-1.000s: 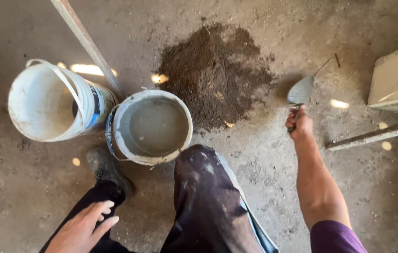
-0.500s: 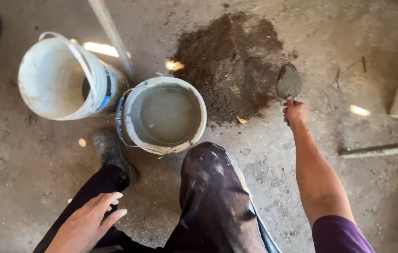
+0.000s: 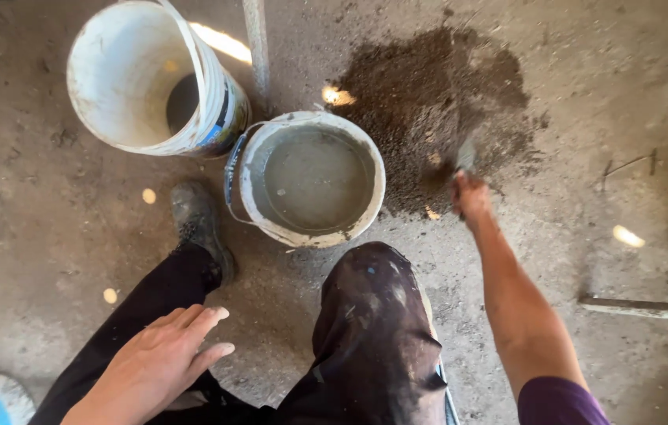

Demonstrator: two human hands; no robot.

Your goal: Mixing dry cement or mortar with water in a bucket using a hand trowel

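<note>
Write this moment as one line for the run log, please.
right hand: grips trowel, blade in dark mortar pile | left hand: open, on left thigh | bucket of grey water: beside pile

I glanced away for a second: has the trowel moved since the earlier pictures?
Yes. The trowel in the right hand has swung left, from the bare floor right of the dirt pile onto the pile, nearer the water bucket.

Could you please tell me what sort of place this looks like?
Probably a building or masonry work area: a bare concrete floor, a dark mortar-like pile, and two stained buckets, one holding grey liquid.
</note>
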